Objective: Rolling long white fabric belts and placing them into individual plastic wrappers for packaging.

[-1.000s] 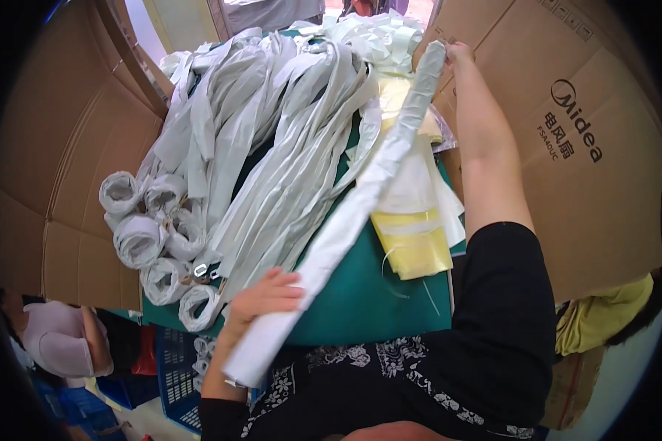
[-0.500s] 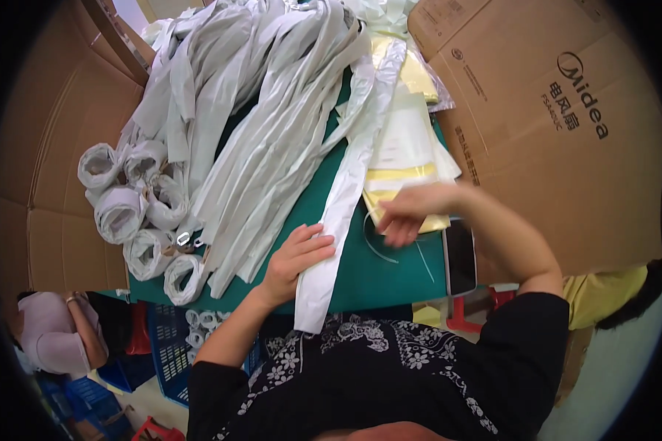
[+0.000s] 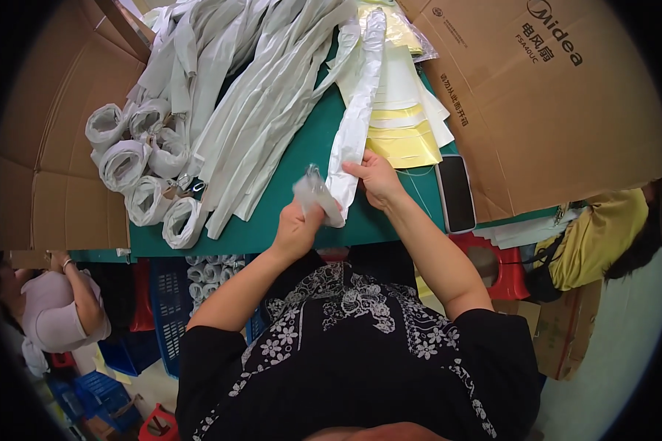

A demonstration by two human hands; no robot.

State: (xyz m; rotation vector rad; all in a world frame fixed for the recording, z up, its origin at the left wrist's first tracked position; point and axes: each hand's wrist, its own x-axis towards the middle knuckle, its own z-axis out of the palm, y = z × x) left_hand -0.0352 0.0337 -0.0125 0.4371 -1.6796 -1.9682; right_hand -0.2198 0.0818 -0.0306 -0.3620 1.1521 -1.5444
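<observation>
A long white wrapped strip (image 3: 360,103) runs down the green table toward me, crinkled and flat. My right hand (image 3: 379,180) pinches its right edge near the lower end, thumb on top. Beside that end, my left hand (image 3: 298,229) is closed on a small whitish, see-through piece (image 3: 316,197). Motion smears this piece, and a shiny bit shows at its top; whether it is joined to the strip I cannot tell. Many similar pale strips (image 3: 272,125) lie in a heap to the left. Several rolled-up strips (image 3: 125,165) are stacked at the table's left, some with metal clips.
Yellow and white flat bags (image 3: 404,143) lie right of the strip. A phone (image 3: 456,192) rests at the table's right edge. Cardboard walls (image 3: 544,125) flank the table (image 3: 272,228). Below stands a blue basket (image 3: 165,323) with rolls. Other people sit at both sides.
My right hand has come from over the yellow bags to the strip's edge. My left hand has gone from lying flat on the strip to gripping the whitish piece. The view has shifted.
</observation>
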